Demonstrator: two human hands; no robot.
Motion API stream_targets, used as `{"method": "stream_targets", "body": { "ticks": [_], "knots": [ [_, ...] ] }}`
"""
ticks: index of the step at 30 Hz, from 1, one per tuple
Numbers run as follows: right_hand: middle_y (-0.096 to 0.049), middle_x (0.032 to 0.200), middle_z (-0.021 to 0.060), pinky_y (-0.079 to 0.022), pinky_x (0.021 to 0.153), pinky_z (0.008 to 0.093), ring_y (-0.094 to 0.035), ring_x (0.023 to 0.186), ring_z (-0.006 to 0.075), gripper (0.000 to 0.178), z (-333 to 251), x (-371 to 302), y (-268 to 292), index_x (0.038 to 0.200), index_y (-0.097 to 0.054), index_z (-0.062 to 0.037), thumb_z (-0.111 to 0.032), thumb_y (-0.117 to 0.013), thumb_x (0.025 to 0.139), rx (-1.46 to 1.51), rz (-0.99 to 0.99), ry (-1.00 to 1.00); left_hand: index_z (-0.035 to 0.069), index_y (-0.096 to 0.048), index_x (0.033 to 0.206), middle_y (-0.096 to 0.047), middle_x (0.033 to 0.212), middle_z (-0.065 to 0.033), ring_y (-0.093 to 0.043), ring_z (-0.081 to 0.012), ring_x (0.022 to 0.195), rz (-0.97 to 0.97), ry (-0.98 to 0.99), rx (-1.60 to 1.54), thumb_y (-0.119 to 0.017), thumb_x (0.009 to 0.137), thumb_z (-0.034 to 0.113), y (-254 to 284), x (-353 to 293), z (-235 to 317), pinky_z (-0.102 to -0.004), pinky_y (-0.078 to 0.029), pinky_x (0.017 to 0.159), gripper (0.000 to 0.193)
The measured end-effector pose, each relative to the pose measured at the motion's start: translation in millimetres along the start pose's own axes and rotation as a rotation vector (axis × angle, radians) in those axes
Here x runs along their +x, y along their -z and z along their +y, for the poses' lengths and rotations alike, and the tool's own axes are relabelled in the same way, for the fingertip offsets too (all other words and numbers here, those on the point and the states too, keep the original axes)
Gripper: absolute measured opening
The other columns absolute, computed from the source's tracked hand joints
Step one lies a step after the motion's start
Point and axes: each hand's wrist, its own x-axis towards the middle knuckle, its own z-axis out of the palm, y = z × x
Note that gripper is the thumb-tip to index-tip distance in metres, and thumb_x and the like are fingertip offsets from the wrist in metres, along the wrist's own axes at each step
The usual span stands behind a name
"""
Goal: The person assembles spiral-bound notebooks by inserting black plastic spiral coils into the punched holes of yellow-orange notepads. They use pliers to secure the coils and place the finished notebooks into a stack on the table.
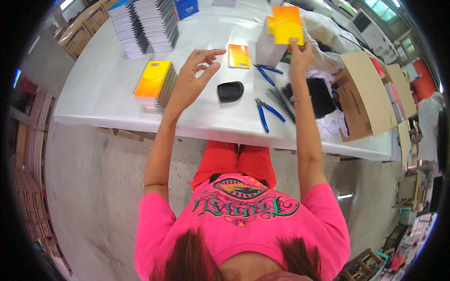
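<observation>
My right hand (300, 58) is closed on the lower edge of a yellow-and-orange notebook (287, 24), holding it up by a tall stack of loose page blocks (270, 49). Over the table, my left hand (193, 77) is empty, its fingers stretched and its thumb apart. Between the hands lies an orange-and-yellow cover (239, 57). Nearer me is a black rounded object (230, 92) whose kind I cannot make out. Two blue-handled pliers (269, 74) (269, 114) rest beside my right forearm. Left of my left hand stands a stack of spiral notebooks (156, 83).
Dark binding coils (281, 103) and a black cloth (323, 97) lie around my right forearm. An open cardboard box (352, 105) stands at the right. Tall notebook stacks (152, 25) and a blue book (186, 8) are at the far left. Plastic bags (323, 30) lie far right.
</observation>
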Motion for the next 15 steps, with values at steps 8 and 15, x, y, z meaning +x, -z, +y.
{"method": "stream_targets", "body": {
  "ticks": [8,15],
  "knots": [
    [-0.065,0.091,0.0023,-0.045,0.075,0.0252,-0.058,0.080,0.0093,0.024,-87.3,-187.0,12.4,0.109,-0.061,-0.0027,-0.015,-0.071,0.092,0.249,-0.250,-0.306,0.007,-0.037,0.143,-0.050,0.134,-0.0075,-0.053,-0.0191,0.123,0.159,0.219,-0.714,-0.050,0.105,0.019,-98.7,-22.4,-12.0,-0.0358,-0.044,0.104,0.042],
    [-0.058,0.104,0.0113,-0.042,0.091,0.0395,-0.055,0.099,0.0264,0.030,-56.6,-190.8,125.3,0.115,-0.065,-0.0093,-0.018,-0.072,0.087,-0.699,-0.129,0.023,0.006,-0.054,0.119,-0.057,0.109,-0.0096,-0.056,-0.0225,0.111,-0.028,0.224,-0.078,-0.054,0.098,0.009,-58.2,-63.0,-26.2,-0.0358,-0.041,0.101,0.021]
  ]
}}
